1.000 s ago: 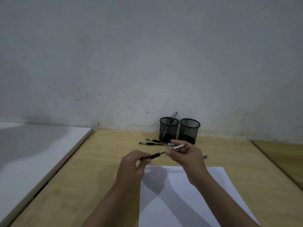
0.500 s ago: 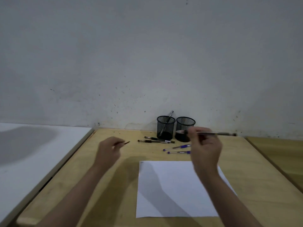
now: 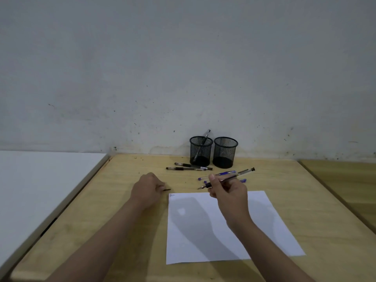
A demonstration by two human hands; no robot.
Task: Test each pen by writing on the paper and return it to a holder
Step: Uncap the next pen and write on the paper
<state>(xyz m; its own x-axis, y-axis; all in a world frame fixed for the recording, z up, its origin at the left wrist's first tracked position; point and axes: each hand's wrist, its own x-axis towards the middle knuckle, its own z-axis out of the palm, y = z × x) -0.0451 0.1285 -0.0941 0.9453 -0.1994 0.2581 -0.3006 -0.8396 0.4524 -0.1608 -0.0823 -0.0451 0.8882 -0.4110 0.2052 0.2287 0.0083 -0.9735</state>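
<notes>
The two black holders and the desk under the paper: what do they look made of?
Left holder and right holder: likely wire mesh in matte black, since the wall shows through their sides. Desk: pale wood or wood-look laminate, with faint grain and low sheen; which of the two, I cannot tell.

Listed by colour: two black mesh holders (image 3: 201, 151) (image 3: 225, 152), white paper (image 3: 221, 226) with a faint mark at its top left corner, light wood-grain table (image 3: 122, 200), blue-purple pens (image 3: 216, 175), black-gripped clear pens (image 3: 188, 168), speckled grey-white wall (image 3: 183, 68).
</notes>
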